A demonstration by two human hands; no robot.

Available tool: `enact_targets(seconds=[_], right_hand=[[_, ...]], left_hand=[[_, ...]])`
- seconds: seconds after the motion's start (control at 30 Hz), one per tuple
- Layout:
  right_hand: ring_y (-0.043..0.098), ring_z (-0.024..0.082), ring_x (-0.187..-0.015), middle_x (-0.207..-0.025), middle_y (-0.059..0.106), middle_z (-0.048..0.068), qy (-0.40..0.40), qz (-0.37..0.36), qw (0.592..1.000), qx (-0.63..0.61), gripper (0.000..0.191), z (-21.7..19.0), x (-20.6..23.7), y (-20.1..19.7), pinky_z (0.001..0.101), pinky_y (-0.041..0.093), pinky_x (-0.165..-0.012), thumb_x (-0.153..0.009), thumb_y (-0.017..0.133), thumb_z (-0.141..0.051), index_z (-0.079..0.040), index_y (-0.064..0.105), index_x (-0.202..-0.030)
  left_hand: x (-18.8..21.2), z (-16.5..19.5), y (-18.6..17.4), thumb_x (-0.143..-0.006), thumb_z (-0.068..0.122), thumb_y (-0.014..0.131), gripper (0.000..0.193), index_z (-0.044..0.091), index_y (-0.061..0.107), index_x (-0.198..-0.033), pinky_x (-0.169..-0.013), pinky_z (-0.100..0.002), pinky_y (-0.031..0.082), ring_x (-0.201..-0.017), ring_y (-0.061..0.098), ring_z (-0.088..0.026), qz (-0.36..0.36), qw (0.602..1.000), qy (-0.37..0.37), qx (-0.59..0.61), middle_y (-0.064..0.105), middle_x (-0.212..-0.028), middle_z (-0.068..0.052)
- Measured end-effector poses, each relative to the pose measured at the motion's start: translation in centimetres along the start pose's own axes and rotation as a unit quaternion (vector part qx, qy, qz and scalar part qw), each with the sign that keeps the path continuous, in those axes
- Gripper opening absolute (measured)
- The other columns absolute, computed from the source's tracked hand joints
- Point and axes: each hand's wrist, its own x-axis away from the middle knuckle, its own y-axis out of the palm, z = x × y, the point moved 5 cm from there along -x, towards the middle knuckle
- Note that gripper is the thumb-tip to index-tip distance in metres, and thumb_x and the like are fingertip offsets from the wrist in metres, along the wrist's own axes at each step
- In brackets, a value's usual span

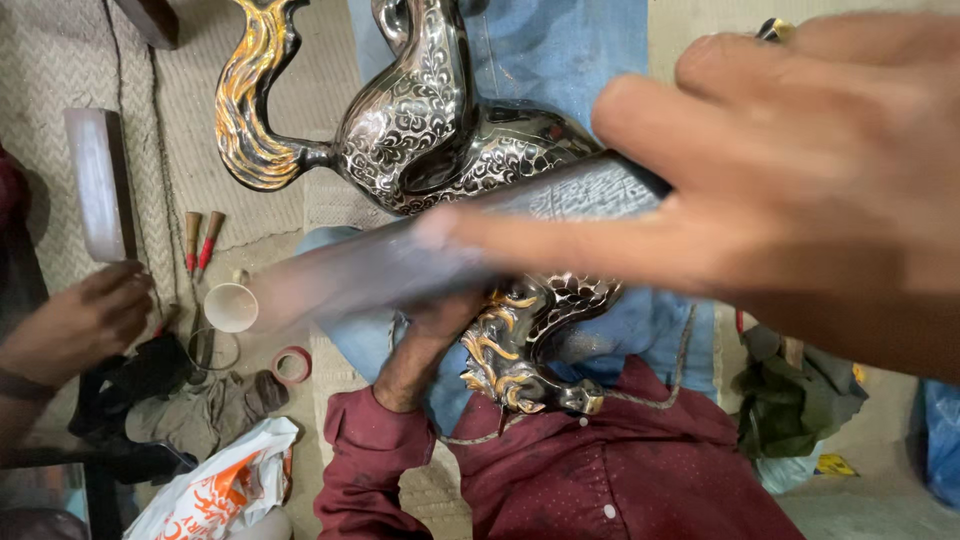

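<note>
— Woven matting [60, 80] covers the floor; our ornate metal horse figure [440, 130] lies across our lap.

— Our right hand [790, 170] grasps a blurred flat tool [440, 250] over it. Our left hand [425, 345] sits beneath; we cannot tell its grip.

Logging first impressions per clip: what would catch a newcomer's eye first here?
A blurred right hand fills the upper right, holding a long flat tool across an ornate black, silver and gold metal horse figure lying on the lap. The left hand props the figure from below; another person's hand sits at far left.
</note>
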Motion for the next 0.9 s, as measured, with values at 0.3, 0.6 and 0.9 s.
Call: enact_targets(seconds=[0.3, 0.6, 0.9], right_hand=[[0.048, 0.015, -0.056, -0.076, 0.055, 0.001, 0.041, 0.006, 0.998, -0.041, 0.078, 0.9, 3.8, 0.7, 0.0336, 0.042, -0.051, -0.079, 0.069, -0.025, -0.044, 0.05, -0.152], [0.047, 0.016, -0.056, -0.075, 0.054, 0.001, -0.009, 0.005, 1.0, -0.015, 0.076, 0.8, 1.2, 1.1, 0.0343, 0.041, -0.052, -0.079, 0.071, -0.023, -0.043, 0.052, -0.15], [0.045, 0.016, -0.055, -0.074, 0.052, 0.002, 0.016, 0.01, 0.999, -0.042, 0.075, 1.6, 3.2, 0.8, 0.035, 0.04, -0.053, -0.079, 0.073, -0.021, -0.041, 0.054, -0.148]], left_hand=[[0.4, 0.2, 0.0, -0.092, -0.004, 0.079, 0.049, 0.01, 0.047, -0.127, -0.079, -0.034, 0.061, -0.096, 0.071, -0.02, -0.022, 1.0, -0.006, -0.004, 0.069, -0.112, -0.011], [0.9, -0.1, 0.3, -0.091, -0.002, 0.079, 0.046, 0.01, 0.049, -0.124, -0.078, -0.034, 0.06, -0.095, 0.071, -0.02, -0.029, 1.0, -0.002, -0.011, 0.07, -0.111, -0.011], [-0.4, 1.6, -0.1, -0.091, 0.0, 0.078, 0.043, 0.01, 0.051, -0.122, -0.077, -0.034, 0.059, -0.093, 0.071, -0.02, -0.053, 0.999, -0.001, -0.013, 0.071, -0.109, -0.01]])
